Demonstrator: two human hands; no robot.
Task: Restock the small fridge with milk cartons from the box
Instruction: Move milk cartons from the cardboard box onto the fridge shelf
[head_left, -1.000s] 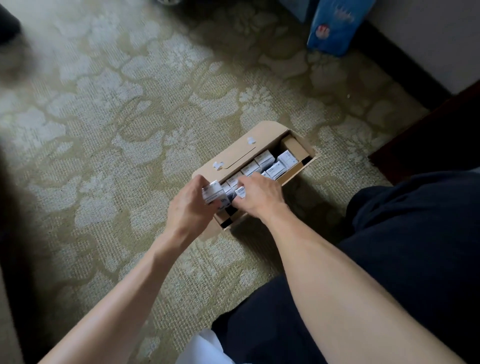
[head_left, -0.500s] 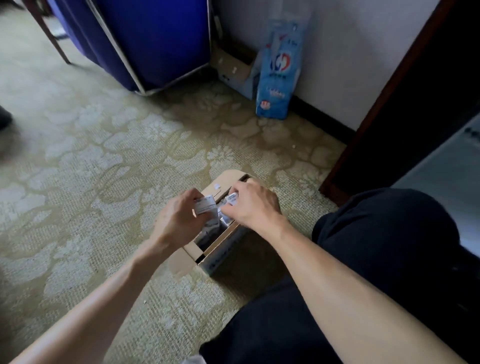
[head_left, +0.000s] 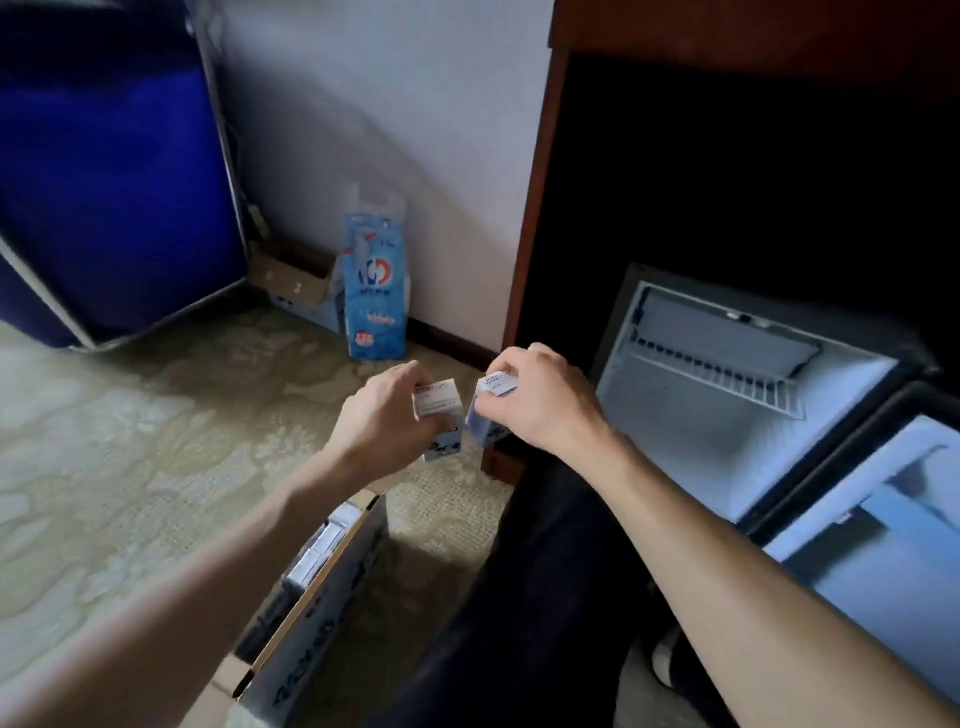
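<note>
The left hand (head_left: 379, 421) is gripping one carton (head_left: 439, 408), the right hand (head_left: 545, 410) the other carton (head_left: 483, 423). Both are probably feeling light and stiff, so holding the sides is best.

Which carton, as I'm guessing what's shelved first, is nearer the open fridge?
The milk carton in the right hand: it is on the fridge side, while the carton in the left hand is farther left.

Fridge mouth open to your right, post on its near edge.
Your left hand (head_left: 384, 421) grips one carton (head_left: 439, 410), your right hand (head_left: 545, 410) the other carton (head_left: 483, 423), close by the wooden post (head_left: 527, 249). Beyond it the fridge (head_left: 701, 447) stands open; a wire shelf (head_left: 722, 374) crosses its upper part, the door (head_left: 883, 545) hangs out on the right, your leg (head_left: 535, 571) lies below.
</note>
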